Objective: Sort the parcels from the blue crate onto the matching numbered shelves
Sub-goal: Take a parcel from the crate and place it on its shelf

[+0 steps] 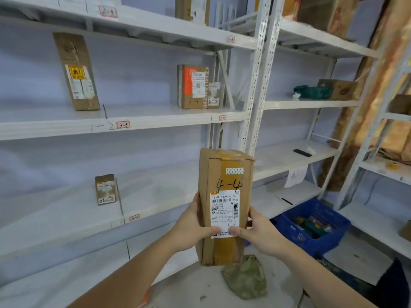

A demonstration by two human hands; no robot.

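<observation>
White metal shelves (124, 127) fill the room, set against a pale blue wall. Small red tags on the shelf edges carry numbers, such as "3-3" (123, 124). A tall brown box (76, 72) leans on the middle shelf at the left. Two boxes (195, 86) stand close together further right on that same shelf. One small box (106, 189) stands on the shelf below.

Both hands hold up a long brown parcel (224, 205) in front of the shelves. It stands upright and has "4-4" written on it in black pen, above a white label. The left hand (192, 227) wraps round its left side, and the right hand (255, 232) wraps round its right side. Both thumbs press on the bottom of the label.

The blue crate (311, 227) sits low on the floor to the right, with more things inside. A green lumpy bag (245, 276) lies on the floor just under the parcel.
</observation>
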